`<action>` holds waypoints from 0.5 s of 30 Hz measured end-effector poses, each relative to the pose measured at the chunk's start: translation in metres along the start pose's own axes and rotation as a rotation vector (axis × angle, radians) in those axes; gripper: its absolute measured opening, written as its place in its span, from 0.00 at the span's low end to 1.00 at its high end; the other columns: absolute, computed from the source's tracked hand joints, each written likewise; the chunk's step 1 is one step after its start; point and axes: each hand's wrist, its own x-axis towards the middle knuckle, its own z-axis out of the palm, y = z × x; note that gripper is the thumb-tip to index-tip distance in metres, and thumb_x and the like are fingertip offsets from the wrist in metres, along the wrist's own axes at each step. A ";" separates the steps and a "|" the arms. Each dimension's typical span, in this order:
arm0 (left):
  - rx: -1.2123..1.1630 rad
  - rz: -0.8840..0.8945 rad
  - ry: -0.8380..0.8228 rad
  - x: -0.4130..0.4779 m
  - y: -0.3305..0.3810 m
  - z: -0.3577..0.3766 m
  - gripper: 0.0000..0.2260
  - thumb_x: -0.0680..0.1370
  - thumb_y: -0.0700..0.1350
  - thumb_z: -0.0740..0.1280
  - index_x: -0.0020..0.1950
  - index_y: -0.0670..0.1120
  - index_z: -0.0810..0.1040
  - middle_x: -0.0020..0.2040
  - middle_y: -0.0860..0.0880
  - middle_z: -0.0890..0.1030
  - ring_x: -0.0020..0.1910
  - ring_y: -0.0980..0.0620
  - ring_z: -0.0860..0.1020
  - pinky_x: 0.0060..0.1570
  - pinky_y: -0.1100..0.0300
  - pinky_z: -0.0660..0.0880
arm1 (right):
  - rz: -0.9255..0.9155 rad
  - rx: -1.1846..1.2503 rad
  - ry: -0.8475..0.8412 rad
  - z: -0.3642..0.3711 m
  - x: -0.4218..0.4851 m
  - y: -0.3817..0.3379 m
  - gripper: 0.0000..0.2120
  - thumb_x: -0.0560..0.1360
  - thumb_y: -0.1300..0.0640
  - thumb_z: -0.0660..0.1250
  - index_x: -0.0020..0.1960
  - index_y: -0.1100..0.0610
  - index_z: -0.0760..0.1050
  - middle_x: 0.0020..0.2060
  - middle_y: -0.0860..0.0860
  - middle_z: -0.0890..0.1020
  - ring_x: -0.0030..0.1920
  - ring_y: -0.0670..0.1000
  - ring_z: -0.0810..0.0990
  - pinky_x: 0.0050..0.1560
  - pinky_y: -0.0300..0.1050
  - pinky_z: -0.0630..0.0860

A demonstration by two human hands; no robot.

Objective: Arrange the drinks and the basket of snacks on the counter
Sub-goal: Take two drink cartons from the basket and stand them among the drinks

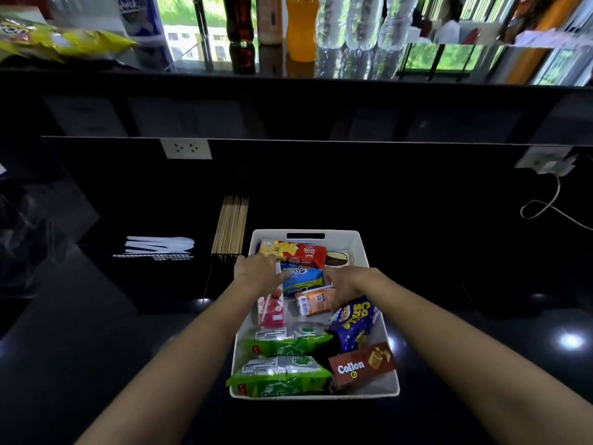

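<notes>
Head view.

Lower centre: white basket [362, 248] sits on the dark glossy bench [96, 348], both forearms reaching into its far half.

- Left hand [256, 271] is at the left end of a blue biscuit pack [305, 279], thumb lying on it.
- Right hand [345, 284] is at the pack's right end, over an orange carton [316, 301].
- The hands are apart, with the pack between them. Cannot tell whether either one actually grips anything.

Basket contents, counted:
- two green bags [282, 345], near end
- one Collon box [362, 366]
- one purple-blue bag [353, 322]
- two cartons: the orange one and a red carton [271, 311]
- one red-and-yellow pack [295, 252], by the far wall
- one dark round snack [337, 256], partly hidden

Left of the basket: a bundle of wooden skewers [232, 224], too many to count. Further left, white plastic cutlery [160, 244].

On the back panel: one wall socket [186, 148]. At the right edge, a plugged charger [552, 165] with a looping cable.

Top of the frame, upper bench [449, 75]:
- one dark bottle [240, 27]
- one pale brown bottle [269, 20]
- one orange bottle [301, 27]
- three clear water bottles [330, 24]
- one yellow snack bag [64, 40], upper left, blurred
</notes>
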 end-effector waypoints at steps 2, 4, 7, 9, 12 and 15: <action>0.032 -0.025 -0.019 0.002 0.004 -0.003 0.30 0.77 0.66 0.52 0.70 0.46 0.66 0.64 0.45 0.75 0.61 0.45 0.76 0.58 0.52 0.69 | -0.013 -0.005 -0.010 -0.001 0.000 0.002 0.31 0.70 0.55 0.74 0.68 0.55 0.62 0.64 0.55 0.74 0.61 0.55 0.75 0.57 0.48 0.71; 0.007 -0.034 -0.035 0.003 0.003 -0.004 0.30 0.77 0.66 0.54 0.71 0.47 0.66 0.65 0.46 0.75 0.62 0.46 0.76 0.56 0.53 0.70 | -0.019 -0.020 -0.010 -0.002 -0.001 0.005 0.29 0.70 0.55 0.73 0.66 0.54 0.63 0.63 0.55 0.74 0.61 0.55 0.75 0.56 0.48 0.71; -0.059 0.009 -0.052 0.004 -0.003 -0.007 0.30 0.76 0.66 0.57 0.73 0.50 0.65 0.67 0.47 0.73 0.64 0.46 0.75 0.56 0.53 0.73 | -0.051 -0.006 0.011 -0.003 0.000 0.011 0.25 0.68 0.56 0.75 0.57 0.51 0.64 0.62 0.55 0.75 0.58 0.55 0.75 0.52 0.49 0.73; -0.103 0.063 -0.057 0.003 -0.010 -0.008 0.30 0.75 0.65 0.60 0.73 0.53 0.64 0.68 0.46 0.72 0.64 0.46 0.74 0.56 0.53 0.73 | -0.075 0.078 0.025 -0.006 -0.001 0.015 0.26 0.67 0.58 0.77 0.58 0.50 0.65 0.62 0.53 0.73 0.58 0.56 0.75 0.53 0.52 0.76; -0.227 0.147 -0.079 0.004 -0.019 -0.008 0.28 0.76 0.59 0.64 0.74 0.52 0.64 0.69 0.45 0.72 0.65 0.46 0.73 0.58 0.54 0.74 | -0.097 0.181 0.007 -0.013 -0.005 0.022 0.28 0.67 0.61 0.76 0.64 0.54 0.70 0.62 0.53 0.73 0.58 0.56 0.76 0.54 0.50 0.78; -0.340 0.168 -0.100 0.004 -0.024 -0.008 0.27 0.76 0.56 0.66 0.73 0.48 0.67 0.68 0.45 0.73 0.65 0.46 0.73 0.59 0.55 0.74 | -0.070 0.399 -0.041 -0.018 -0.009 0.027 0.15 0.71 0.64 0.73 0.56 0.56 0.75 0.55 0.56 0.79 0.52 0.56 0.81 0.38 0.41 0.77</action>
